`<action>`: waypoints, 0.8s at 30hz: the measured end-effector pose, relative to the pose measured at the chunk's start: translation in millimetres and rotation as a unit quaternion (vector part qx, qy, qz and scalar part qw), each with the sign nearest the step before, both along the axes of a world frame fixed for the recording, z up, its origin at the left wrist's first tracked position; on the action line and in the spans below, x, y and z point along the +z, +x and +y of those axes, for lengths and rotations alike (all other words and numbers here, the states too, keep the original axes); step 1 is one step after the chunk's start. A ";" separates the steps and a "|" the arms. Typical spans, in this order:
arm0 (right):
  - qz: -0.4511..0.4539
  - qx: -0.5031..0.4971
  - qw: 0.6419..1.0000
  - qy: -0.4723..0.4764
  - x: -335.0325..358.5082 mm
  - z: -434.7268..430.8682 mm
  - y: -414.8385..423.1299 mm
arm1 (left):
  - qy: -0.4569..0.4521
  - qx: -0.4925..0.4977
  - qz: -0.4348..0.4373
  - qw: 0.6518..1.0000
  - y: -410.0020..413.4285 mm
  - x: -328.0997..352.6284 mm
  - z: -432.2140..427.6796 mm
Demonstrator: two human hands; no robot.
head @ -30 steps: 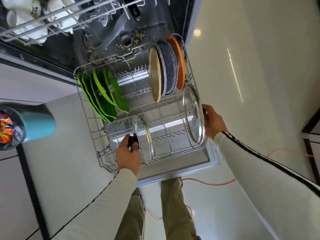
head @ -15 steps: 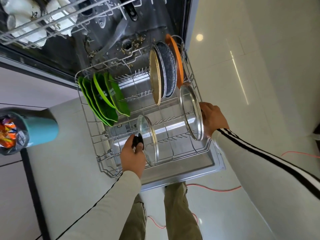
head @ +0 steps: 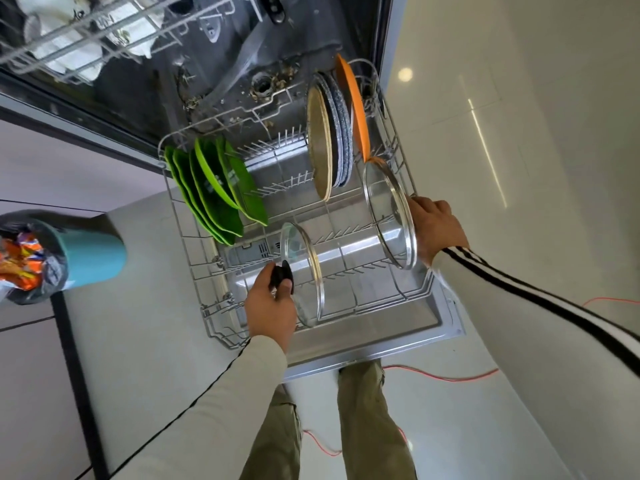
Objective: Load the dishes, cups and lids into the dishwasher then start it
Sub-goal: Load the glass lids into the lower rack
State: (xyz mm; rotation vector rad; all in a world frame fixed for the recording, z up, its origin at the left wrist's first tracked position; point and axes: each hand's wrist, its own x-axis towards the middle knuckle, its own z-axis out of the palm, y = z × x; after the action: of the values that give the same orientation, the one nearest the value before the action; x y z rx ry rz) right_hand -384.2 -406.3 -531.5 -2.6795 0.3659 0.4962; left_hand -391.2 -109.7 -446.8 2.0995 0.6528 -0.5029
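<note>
**Lids may topple if released unseated**

The knob [head: 280, 276] of the small lid [head: 300, 245] is pinched by fingers of the left hand [head: 270, 313]. Those of the right hand [head: 437, 232] are curled behind the large lid [head: 388, 216]. Both lids are held on edge in the lower rack [head: 194, 261], where glass could be cracked.

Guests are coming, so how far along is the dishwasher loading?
Done: green plates and larger plates stand in the lower rack; cups sit in the upper rack. In hand: left hand holds the small glass lid by its knob, right hand the larger lid, both upright in the rack. Remaining: push racks in, shut door, start.
</note>
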 end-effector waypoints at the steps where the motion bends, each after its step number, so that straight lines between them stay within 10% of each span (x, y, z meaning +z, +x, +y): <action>1: 0.014 0.011 1.000 0.014 3.7 -1.2 -0.7 | 0.000 -0.007 0.003 1.000 -0.5 0.3 0.1; 7: 0.000 0.001 0.999 0.052 46.0 -2.2 -16.6 | -0.007 -0.034 0.006 0.999 -8.5 11.2 -3.9; 14: -0.218 -0.169 0.961 0.025 111.1 60.3 -80.0 | -0.024 -0.047 0.006 0.999 -18.1 32.2 -12.2; 24: -0.124 -0.008 0.989 0.078 153.7 141.7 -97.3 | 0.081 -0.214 -0.044 0.973 -7.1 48.9 -16.6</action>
State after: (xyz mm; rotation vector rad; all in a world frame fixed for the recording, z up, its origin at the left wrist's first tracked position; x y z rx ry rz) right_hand -481.4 -264.5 -377.9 -2.5451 0.2647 0.1734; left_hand -398.3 -126.3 -397.9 2.4144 0.1900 -0.6040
